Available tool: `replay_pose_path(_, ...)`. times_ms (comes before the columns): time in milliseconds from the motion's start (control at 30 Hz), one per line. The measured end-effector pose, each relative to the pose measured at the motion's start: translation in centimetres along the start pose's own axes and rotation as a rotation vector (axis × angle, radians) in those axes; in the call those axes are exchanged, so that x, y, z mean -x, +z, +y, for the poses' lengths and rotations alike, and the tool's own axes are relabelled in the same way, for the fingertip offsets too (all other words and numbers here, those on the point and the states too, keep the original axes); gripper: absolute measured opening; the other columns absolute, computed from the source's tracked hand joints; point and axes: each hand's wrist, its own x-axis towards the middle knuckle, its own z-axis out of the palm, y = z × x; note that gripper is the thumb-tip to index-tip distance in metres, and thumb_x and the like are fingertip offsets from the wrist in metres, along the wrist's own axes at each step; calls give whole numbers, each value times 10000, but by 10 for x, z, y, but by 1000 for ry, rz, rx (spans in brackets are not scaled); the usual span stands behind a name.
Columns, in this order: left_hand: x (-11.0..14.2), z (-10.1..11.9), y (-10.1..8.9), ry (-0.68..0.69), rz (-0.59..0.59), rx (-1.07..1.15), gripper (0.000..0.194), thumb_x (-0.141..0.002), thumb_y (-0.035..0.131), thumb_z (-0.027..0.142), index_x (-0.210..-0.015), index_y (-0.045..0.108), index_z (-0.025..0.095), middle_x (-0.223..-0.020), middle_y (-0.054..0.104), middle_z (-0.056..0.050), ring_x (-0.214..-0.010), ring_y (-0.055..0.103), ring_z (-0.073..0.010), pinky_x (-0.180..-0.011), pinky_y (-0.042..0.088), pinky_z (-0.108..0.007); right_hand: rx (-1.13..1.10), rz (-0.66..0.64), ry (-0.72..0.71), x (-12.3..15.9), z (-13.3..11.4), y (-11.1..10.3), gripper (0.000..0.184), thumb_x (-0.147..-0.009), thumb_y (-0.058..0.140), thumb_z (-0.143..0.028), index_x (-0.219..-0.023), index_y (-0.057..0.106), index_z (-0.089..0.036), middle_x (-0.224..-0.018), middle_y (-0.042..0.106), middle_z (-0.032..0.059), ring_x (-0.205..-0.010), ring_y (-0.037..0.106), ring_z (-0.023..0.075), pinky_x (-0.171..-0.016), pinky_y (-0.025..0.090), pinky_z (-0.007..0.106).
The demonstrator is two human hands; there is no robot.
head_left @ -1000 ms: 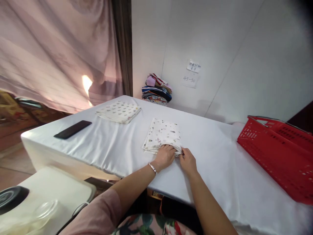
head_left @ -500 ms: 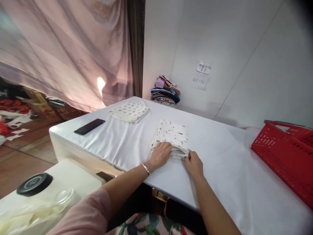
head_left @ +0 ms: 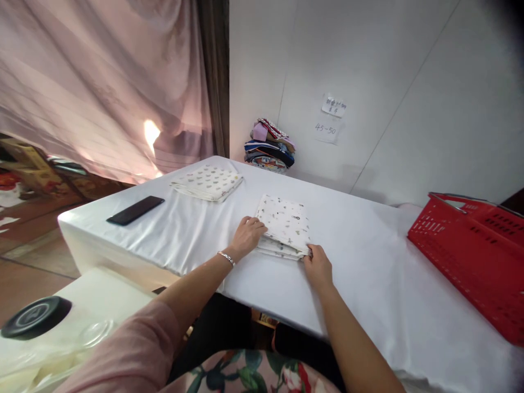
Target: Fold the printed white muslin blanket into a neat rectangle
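A folded white cloth (head_left: 285, 217) with a small scattered print lies on the white-covered table in front of me. My left hand (head_left: 248, 234), a silver bracelet at its wrist, grips the cloth's front left edge with bent fingers; the thumb is mostly hidden. At the front right corner my right hand (head_left: 318, 266) pinches the layers between thumb and fingers. The front edge shows several layers, slightly parted. Farther left rests a second folded white cloth (head_left: 208, 182) with grey heart-like prints, touched by neither hand.
A black phone (head_left: 136, 210) lies near the table's left end. A red plastic basket (head_left: 470, 256) stands at the right. Stacked folded fabrics (head_left: 270, 150) sit by the wall. A black round lid (head_left: 36, 316) is on a white surface at lower left.
My left hand has moved from the front middle of the cloth to its left edge. My right hand keeps hold of the right corner. The front layers lie flatter, and the view has shifted slightly.
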Motion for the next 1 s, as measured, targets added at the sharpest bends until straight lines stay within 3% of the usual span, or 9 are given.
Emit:
replay_pose_path(167, 20, -2, 11, 40, -10, 67, 328, -828, 398, 71, -1014, 629, 211, -1025, 655, -50, -977, 539, -198, -879, 366, -387, -66, -2, 16, 0, 1, -1, 332, -771, 411, -169, -1067, 560, -192, -1013, 586, 49, -911, 549, 184, -750, 437, 302)
replay_pose_path(300, 31, 6, 4, 56, -9, 82, 363, -822, 382, 64, -1084, 598, 192, -1072, 639, -58, -1014, 529, -203, -907, 361, -400, -135, 25, 19, -1, 5, -2, 347, -756, 409, -167, -1063, 570, -192, -999, 593, 49, -880, 553, 182, -767, 444, 316)
replay_pose_path(533, 32, 12, -4, 19, -19, 130, 334, -811, 494, 226, -1136, 566, 209, -1140, 600, -71, -1082, 498, -233, -944, 350, -432, -160, 3, 64, -1, 0, -6, 329, -761, 440, -233, -1057, 580, -197, -974, 598, 45, -801, 551, 173, -731, 448, 312)
replay_pose_path(767, 28, 8, 4, -29, -47, 150, 242, -874, 456, 278, -1061, 600, 226, -1089, 617, -52, -1064, 509, -213, -852, 409, -378, -260, 41, 87, -4, 5, -5, 288, -745, 429, -187, -984, 591, -186, -925, 588, 43, -808, 540, 170, -730, 447, 295)
replay_pose_path(1000, 33, 7, 6, -58, -76, 175, 278, -901, 412, 307, -1108, 583, 235, -1161, 583, -49, -1135, 467, -202, -854, 426, -356, -248, 22, 17, -4, 10, -6, 332, -722, 405, -126, -1000, 576, -190, -957, 576, 49, -864, 539, 172, -779, 444, 304)
